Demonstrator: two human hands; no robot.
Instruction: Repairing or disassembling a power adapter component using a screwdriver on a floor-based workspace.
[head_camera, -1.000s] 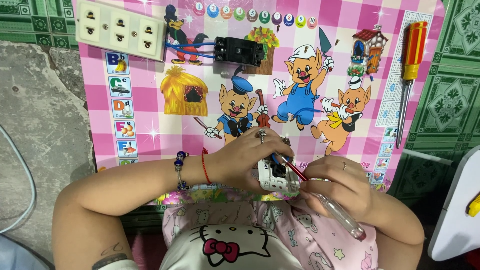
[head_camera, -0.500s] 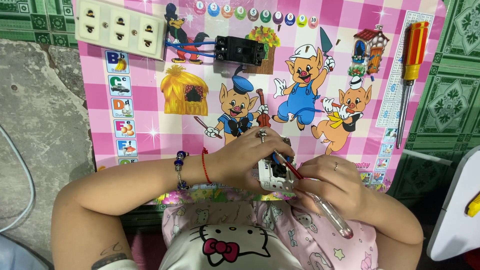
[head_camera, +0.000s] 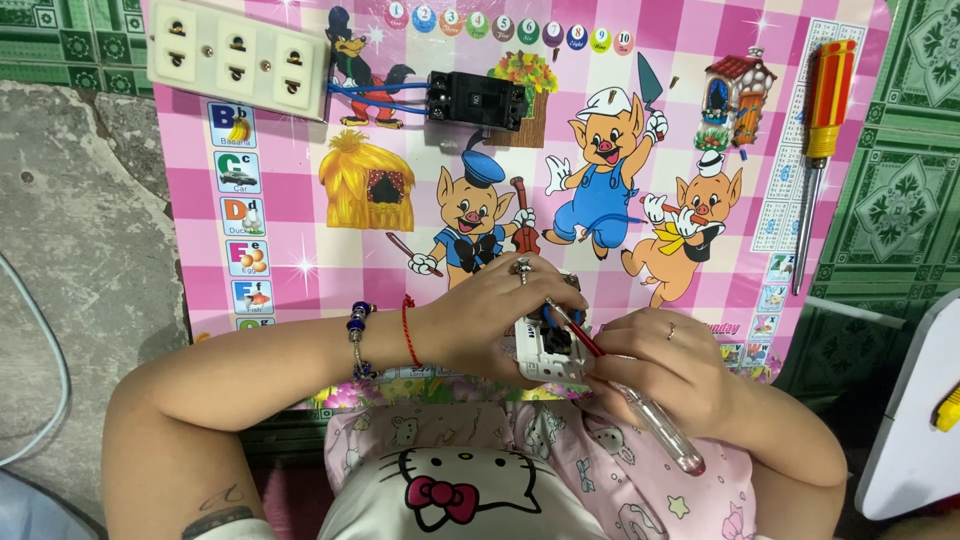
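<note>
My left hand (head_camera: 490, 315) grips a small white electrical part (head_camera: 548, 350) just above my lap, over the near edge of a pink cartoon mat (head_camera: 300, 240). My right hand (head_camera: 665, 365) holds a thin screwdriver (head_camera: 640, 405) with a clear handle and a red shaft. Its tip rests against the top of the white part, between my left fingers. A ring, a bead bracelet and a red string are on my left hand and wrist.
A white triple socket strip (head_camera: 240, 55) lies at the mat's far left, joined by blue wires to a black breaker (head_camera: 475, 98). A large screwdriver (head_camera: 820, 130) with a red and yellow handle lies on the mat's right side. Green patterned tiles and grey concrete surround the mat.
My right hand has shifted slightly, turning the clear-handled screwdriver a little against the white part. My left hand keeps its grip in the same place.
</note>
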